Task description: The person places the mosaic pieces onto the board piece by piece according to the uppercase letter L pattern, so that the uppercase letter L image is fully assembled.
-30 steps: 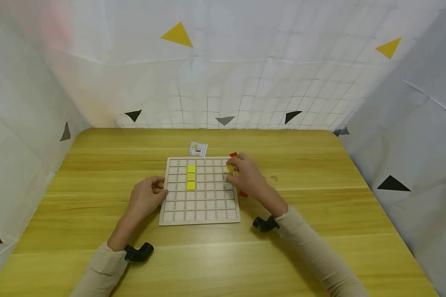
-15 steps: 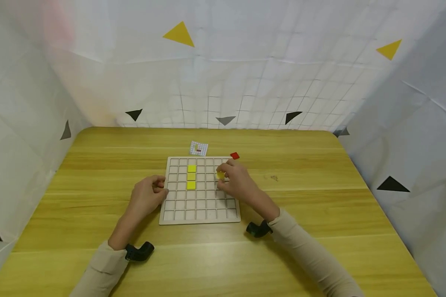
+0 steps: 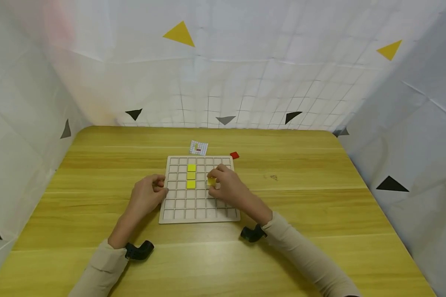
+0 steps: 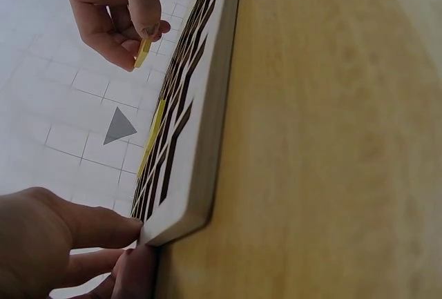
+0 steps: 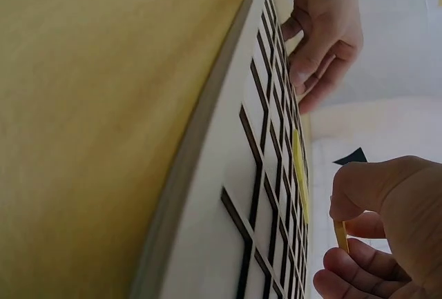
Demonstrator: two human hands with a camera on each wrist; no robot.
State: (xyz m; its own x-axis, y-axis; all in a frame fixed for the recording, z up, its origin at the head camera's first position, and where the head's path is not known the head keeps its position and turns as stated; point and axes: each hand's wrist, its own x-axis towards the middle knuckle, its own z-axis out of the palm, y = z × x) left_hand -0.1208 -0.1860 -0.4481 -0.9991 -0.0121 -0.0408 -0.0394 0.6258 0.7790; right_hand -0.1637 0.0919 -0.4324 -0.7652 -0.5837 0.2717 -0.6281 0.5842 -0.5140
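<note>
A square wooden grid board [image 3: 186, 214] lies on the table. In one of its columns sit several yellow tiles [image 3: 191, 176]. My left hand [image 3: 145, 193] is at the board's left edge, its thumb and curled fingers holding the rim. Over the right half of the board, my right hand [image 3: 228, 187] pinches a yellow square tile [image 3: 211, 181] between thumb and fingers. In the left wrist view this pinched tile [image 4: 143, 53] is held on edge above the board, apart from it. The cells under my right hand are hidden.
A red tile [image 3: 234, 155] lies by the board's far right corner. Behind the board is a small printed card [image 3: 198, 147] with a grid pattern. White sheeting [image 3: 223, 82] with coloured triangles surrounds the wooden table [image 3: 312, 173].
My right hand has moved left over the board from its right edge, carrying the yellow tile. The left hand has stayed at the left edge.
</note>
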